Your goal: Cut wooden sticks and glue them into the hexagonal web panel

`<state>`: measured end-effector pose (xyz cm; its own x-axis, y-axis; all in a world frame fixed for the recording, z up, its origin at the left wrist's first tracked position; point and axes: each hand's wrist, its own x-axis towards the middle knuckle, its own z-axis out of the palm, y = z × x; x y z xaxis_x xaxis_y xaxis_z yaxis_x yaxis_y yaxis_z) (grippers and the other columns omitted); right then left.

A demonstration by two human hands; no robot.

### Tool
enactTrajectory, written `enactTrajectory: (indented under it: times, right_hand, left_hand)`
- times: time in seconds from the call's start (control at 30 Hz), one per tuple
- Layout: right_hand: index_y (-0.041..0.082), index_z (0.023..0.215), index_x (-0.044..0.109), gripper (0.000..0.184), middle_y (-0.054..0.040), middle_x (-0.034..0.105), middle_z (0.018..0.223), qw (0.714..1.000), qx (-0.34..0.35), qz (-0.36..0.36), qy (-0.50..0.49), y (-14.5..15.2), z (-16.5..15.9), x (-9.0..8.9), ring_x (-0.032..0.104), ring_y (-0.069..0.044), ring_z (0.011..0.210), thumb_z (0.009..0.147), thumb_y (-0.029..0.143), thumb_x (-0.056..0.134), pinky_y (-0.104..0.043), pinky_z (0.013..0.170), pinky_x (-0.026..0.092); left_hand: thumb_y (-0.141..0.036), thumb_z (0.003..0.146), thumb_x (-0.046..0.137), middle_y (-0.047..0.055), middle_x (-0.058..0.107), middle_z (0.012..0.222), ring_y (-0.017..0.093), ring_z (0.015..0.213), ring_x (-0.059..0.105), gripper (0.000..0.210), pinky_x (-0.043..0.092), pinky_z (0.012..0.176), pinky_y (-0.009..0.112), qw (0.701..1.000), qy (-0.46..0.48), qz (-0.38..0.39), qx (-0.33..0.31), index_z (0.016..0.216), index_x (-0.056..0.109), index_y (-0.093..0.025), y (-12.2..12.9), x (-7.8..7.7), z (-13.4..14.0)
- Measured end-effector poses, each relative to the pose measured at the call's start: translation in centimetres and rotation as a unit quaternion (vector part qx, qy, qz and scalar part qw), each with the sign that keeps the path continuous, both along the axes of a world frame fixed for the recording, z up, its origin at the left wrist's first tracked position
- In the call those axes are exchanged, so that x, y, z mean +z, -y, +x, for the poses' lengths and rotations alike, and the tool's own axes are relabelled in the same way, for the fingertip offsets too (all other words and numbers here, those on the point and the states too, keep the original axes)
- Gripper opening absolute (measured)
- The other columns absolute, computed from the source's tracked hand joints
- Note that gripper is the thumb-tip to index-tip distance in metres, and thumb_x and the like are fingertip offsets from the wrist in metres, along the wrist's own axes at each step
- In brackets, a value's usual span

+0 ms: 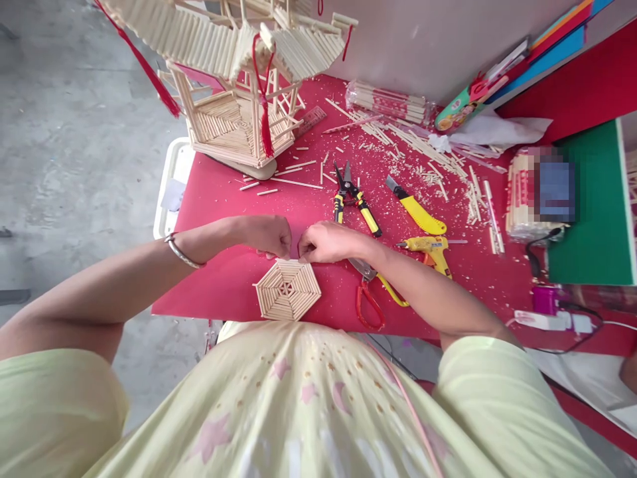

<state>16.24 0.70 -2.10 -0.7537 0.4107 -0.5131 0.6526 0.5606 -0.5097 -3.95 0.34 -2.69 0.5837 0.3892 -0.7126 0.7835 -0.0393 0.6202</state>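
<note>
A hexagon of pale wooden sticks [288, 290], laid in rings around a small hub, lies flat near the table's front edge. At its far edge my left hand [269, 236] is closed, knuckles up. Facing it across a small gap, my right hand [323, 241] is closed too, fingertips pinched by the hexagon's upper right corner. Whatever the fingers hold is hidden or too small to name. Beside my right wrist lie red-and-yellow-handled pliers [369, 309], partly under the forearm.
A stick pavilion [239, 126] with red tassels stands at the back left. Yellow-black cutters [354, 199], a yellow utility knife [418, 211] and a yellow glue gun [432, 252] lie rightward. Loose sticks [423, 149] and chips litter the red table [213, 285]. A bundled pack [388, 99] rests against the wall.
</note>
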Motion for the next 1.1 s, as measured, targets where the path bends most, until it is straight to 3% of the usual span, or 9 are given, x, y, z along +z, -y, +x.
enactTrajectory:
  times: [0.37, 1.1]
  right_hand:
    - [0.017, 0.098, 0.083, 0.024, -0.0045, 0.079, 0.088, 0.998, 0.029, -0.052, -0.014, -0.9, 0.2, 0.4, 0.058, -0.012, 0.068, 0.083, 0.026, 0.066, -0.024, 0.061, 0.033]
    - [0.018, 0.094, 0.083, 0.021, -0.0039, 0.079, 0.086, 0.999, 0.019, -0.028, -0.036, -0.3, 0.7, -0.3, 0.06, -0.013, 0.069, 0.084, 0.025, 0.066, -0.025, 0.061, 0.032]
  left_hand:
    - [-0.028, 0.069, 0.06, 0.001, 0.06, 0.058, 0.014, 0.054, 0.052, 0.013, 0.036, 0.053, 0.026, 1.0, -0.014, 0.01, -0.017, 0.065, 0.069, -0.018, 0.1, 0.5, 0.4]
    - [-0.028, 0.068, 0.063, 0.002, 0.062, 0.059, 0.014, 0.055, 0.054, 0.013, 0.035, 0.054, 0.025, 1.0, -0.007, 0.017, 0.006, 0.068, 0.071, -0.018, 0.6, 0.0, 0.2]
